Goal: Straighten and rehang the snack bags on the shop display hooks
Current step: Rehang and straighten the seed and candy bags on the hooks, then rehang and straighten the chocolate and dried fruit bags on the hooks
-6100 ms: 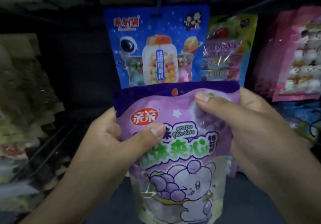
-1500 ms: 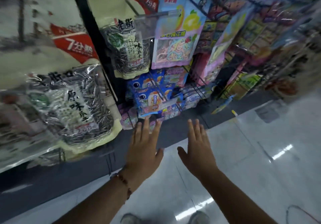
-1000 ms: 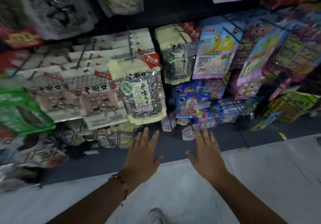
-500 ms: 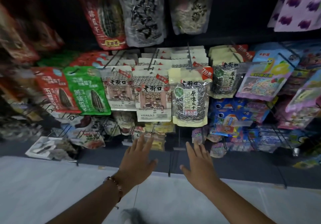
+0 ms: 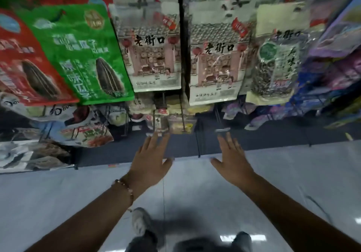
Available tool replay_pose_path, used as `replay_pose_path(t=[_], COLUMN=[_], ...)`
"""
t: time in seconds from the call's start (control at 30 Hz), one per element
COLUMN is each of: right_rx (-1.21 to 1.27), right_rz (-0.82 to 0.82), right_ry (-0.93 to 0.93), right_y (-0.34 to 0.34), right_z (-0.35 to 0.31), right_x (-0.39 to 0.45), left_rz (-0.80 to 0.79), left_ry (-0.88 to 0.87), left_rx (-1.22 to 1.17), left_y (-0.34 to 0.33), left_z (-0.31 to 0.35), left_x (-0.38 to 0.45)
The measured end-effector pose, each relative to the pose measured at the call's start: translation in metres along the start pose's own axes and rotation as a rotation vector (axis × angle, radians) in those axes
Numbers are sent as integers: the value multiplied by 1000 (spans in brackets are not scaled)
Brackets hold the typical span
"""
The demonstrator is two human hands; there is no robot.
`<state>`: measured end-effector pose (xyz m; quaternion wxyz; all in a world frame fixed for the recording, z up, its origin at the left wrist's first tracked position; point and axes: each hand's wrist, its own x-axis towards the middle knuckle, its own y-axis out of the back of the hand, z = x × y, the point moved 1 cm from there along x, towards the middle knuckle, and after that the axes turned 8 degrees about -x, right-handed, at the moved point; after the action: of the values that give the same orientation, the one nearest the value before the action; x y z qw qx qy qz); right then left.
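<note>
Snack bags hang in rows on the display hooks ahead of me. A green sunflower-seed bag (image 5: 78, 54) hangs tilted at the left, beside a red one (image 5: 25, 64). Two cream bags printed with a shopfront (image 5: 150, 50) (image 5: 214, 56) hang in the middle, and a clear bag of seeds (image 5: 277, 60) hangs to their right. My left hand (image 5: 150, 165) and my right hand (image 5: 232, 161) reach forward below the bags, fingers straight and spread, holding nothing and touching nothing.
Small packets (image 5: 175, 122) hang on lower hooks just beyond my fingertips. More bags (image 5: 86, 132) sit low at the left, purple and blue ones (image 5: 336, 56) at the right. A dark rack base (image 5: 185, 150) meets the pale tiled floor (image 5: 58, 203). My shoes (image 5: 140, 224) show below.
The purple grape bag held six seconds ago is gone from my hands. The view has swung left along the rack and moved closer; both hands stay empty and spread.
</note>
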<state>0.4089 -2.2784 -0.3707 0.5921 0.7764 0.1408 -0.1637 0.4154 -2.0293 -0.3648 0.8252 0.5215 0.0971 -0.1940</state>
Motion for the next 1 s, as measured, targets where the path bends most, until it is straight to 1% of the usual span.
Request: replay_pose_path(t=[0.1, 0.2, 0.37, 0.5, 0.63, 0.8, 0.9, 1.0], right_rx=[-28, -39, 7, 48, 37, -142, -85, -89], right_rz=[-24, -5, 49, 81, 164, 289, 348, 425], right_ry=[-63, -82, -42, 29, 89, 182, 206, 220], right_y=[-12, -15, -15, -41, -80, -117, -132, -149], right_z=[-39, -70, -95, -87, -53, -5, 17, 18], right_x=[9, 30, 69, 105, 154, 213, 240, 253], left_rz=[-101, -151, -95, -46, 61, 247, 350, 442], left_ry=[-70, -94, -119, -119, -177, -279, -299, -307], left_rx=[49, 97, 83, 82, 121, 261, 298, 302], left_y=[16, 26, 22, -9, -55, -109, -138, -160], left_z=[-50, -78, -95, -106, -108, -106, -104, -108], left_x=[8, 30, 69, 94, 143, 223, 254, 265])
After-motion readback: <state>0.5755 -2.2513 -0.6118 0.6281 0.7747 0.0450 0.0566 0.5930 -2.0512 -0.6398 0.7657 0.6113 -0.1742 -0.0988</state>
